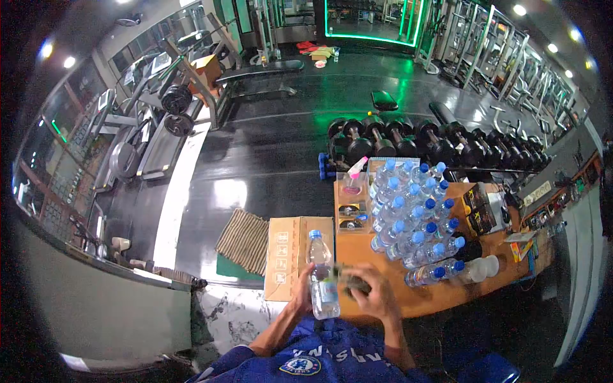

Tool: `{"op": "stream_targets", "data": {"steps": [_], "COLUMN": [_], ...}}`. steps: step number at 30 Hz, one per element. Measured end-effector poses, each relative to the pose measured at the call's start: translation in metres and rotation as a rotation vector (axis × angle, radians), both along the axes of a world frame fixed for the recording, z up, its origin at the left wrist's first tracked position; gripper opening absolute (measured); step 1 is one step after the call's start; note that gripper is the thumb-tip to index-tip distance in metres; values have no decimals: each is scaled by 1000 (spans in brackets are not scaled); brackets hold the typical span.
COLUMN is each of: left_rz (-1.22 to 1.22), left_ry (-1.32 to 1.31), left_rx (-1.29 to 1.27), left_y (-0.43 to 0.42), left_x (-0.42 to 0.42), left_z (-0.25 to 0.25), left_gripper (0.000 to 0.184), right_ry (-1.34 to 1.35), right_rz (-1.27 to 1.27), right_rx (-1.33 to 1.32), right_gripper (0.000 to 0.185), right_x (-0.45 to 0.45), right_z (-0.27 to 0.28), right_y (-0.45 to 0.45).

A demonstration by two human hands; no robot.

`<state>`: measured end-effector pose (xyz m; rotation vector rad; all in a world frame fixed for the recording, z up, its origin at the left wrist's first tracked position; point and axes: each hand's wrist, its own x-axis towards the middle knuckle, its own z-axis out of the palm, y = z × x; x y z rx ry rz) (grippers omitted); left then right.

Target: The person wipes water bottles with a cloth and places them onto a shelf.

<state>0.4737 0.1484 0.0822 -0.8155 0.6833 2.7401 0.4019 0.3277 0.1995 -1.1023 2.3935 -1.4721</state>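
My left hand [302, 291] is closed around a clear plastic water bottle [326, 297] with a light blue cap, held nearly upright in front of my shirt. A label runs round the bottle's middle. Close to its right side, my right hand [377, 295] grips a crumpled, dark grey-green cloth [353, 281], blurred by motion. Whether the cloth touches the bottle is hard to tell. Many similar bottles [416, 220] with light and dark blue caps stand grouped on the wooden table [377, 306] at the right.
A cardboard box [281, 255] lies beyond my left hand, beside a striped folded mat [243, 241]. On the table are a clear organizer [352, 214], a pink-topped spray bottle [357, 169] and black boxes [482, 207]. Dumbbells [440, 143] line a rack behind it.
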Motion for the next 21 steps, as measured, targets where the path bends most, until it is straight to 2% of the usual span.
{"op": "stream_targets", "data": {"steps": [3, 4, 7, 8, 11, 12, 15, 16, 18, 21], "left_rz": [14, 45, 34, -14, -23, 7, 55, 120, 229, 334], "left_ry": [45, 39, 19, -39, 73, 92, 62, 44, 54, 70], "left_rx": [-126, -143, -160, -82, -123, -216, 40, 75, -26, -138], "left_y": [11, 14, 9, 2, -6, -4, 5, 8, 17, 22], "left_x": [-3, -4, -3, -5, -12, -15, -18, -19, -21, -24], "left_z": [4, 7, 28, 30, 4, -2, 49, 44, 41, 27], "left_gripper": [52, 55, 60, 62, 60, 60, 54, 47, 46, 54], "right_ry": [125, 148, 103, 170, 213, 205, -47, -162, -647, -626], "right_rz": [-56, -8, 169, 230, 349, 313, -24, -65, -164, -66], "right_rx": [48, 148, 164, 184, 79, 20, -61, -154, -334, -248], "right_gripper": [37, 36, 35, 37, 36, 39, 42, 44, 47, 53], "right_x": [-6, 2, 17, 24, 30, 25, 15, 14, 21, 42], "right_z": [-18, -16, -12, -8, -1, -7, -44, -54, -73, -136], "right_y": [-28, -31, -22, -18, -10, -7, -3, -4, -6, 3]}}
